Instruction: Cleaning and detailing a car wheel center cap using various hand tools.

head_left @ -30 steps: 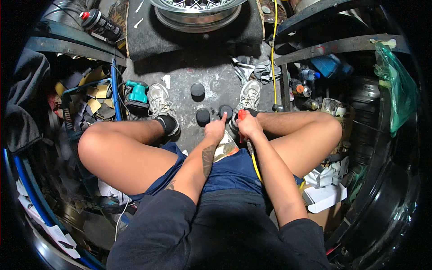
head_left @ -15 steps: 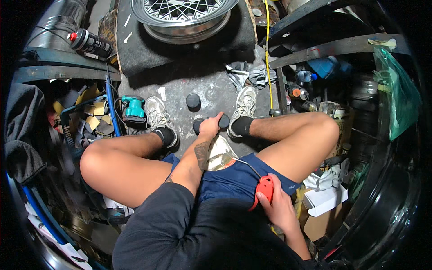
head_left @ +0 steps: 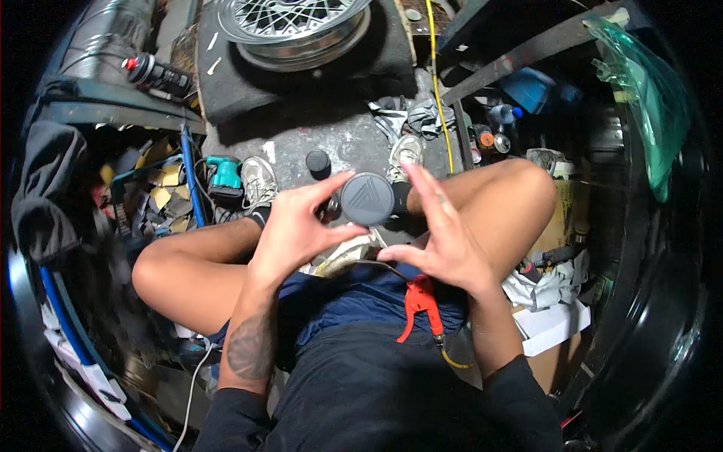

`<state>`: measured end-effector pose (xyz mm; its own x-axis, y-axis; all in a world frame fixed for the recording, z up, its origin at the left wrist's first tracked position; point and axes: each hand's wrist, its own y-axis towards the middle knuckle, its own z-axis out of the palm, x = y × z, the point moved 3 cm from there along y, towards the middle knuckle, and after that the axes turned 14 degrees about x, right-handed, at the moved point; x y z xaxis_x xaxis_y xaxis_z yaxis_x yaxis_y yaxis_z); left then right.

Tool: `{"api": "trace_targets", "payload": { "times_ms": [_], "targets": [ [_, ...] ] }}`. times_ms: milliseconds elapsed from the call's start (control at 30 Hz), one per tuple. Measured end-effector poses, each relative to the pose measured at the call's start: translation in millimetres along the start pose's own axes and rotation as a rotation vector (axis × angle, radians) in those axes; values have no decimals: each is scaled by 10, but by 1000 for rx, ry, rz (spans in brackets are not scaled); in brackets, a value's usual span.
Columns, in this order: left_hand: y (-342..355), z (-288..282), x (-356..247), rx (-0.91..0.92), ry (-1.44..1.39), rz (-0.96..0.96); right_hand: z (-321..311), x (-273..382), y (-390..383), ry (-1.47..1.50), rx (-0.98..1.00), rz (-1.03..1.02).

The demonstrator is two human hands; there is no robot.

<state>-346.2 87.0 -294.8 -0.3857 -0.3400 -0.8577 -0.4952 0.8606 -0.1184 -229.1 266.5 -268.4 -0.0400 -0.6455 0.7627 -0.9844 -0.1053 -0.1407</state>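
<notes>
Between the thumb and forefinger of my left hand is a round dark grey wheel centre cap, with a raised triangular emblem facing up. My right hand is open just to its right, fingers spread and apart from the cap. On my lap lies a red air blow gun with a thin bent metal nozzle and a yellow hose; neither hand holds it. A second dark cap stands on the floor between my shoes. Another dark shape behind my left hand is mostly hidden.
A silver spoked wheel rim rests on a black mat ahead. To the left are a teal power sander and a bin of sandpaper scraps. Crumpled rags, a yellow hose and bottles sit at the right.
My left hand has lifted a cap from the floor up toward me. My right hand has let go of the red blow gun and come up beside the cap, opening.
</notes>
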Motion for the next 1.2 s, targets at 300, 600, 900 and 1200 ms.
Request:
{"api": "trace_targets", "payload": {
  "times_ms": [300, 600, 900, 1200],
  "targets": [
    [-819, -107, -452, -62, -51, 39, 408, 319, -136, 453, -8, -292],
    [-1041, 15, -382, -8, -88, 3, 371, 576, -223, 311, 242, -258],
    [-1125, 3, -293, 3, -178, 33, 411, 699, -217, 224, 309, -413],
    [-1123, 34, -218, -58, -288, 51, 484, 701, -233, 264, 148, -500]
  ]
}}
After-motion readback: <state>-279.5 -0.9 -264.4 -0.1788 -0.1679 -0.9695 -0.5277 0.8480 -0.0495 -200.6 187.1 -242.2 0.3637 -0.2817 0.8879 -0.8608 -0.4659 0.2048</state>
